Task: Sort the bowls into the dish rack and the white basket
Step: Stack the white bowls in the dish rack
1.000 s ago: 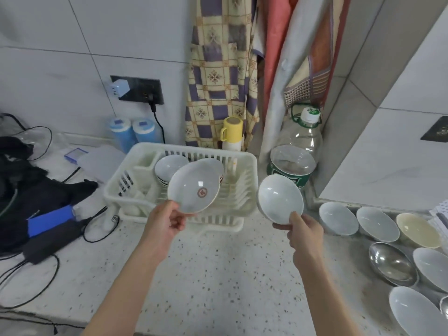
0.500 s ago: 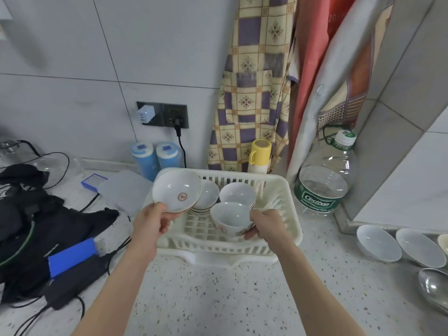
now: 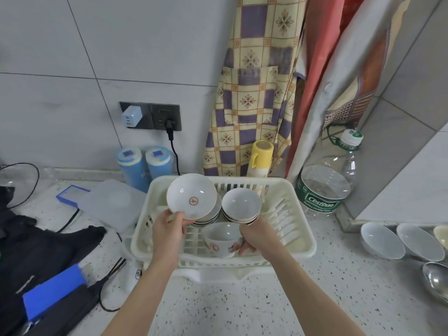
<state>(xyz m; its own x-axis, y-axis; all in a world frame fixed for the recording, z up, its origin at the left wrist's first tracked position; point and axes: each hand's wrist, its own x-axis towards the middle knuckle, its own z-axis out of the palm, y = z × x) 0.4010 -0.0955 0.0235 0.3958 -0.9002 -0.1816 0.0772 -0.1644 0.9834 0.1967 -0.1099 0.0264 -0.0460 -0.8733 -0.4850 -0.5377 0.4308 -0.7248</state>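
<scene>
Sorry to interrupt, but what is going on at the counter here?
A person is sorting bowls into the white dish rack. The left hand holds a shallow bowl with a red emblem tilted over a stack at the rack's back left. The right hand holds a small cup-like bowl low in the rack's front, before a second stack. More bowls wait on the counter to the right.

head view | faces forward-down | close above dish rack (image 3: 300,241)

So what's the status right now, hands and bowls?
Left hand holds shallow bowl above rack. Right hand holds deep bowl inside. Nothing blocking.
</scene>
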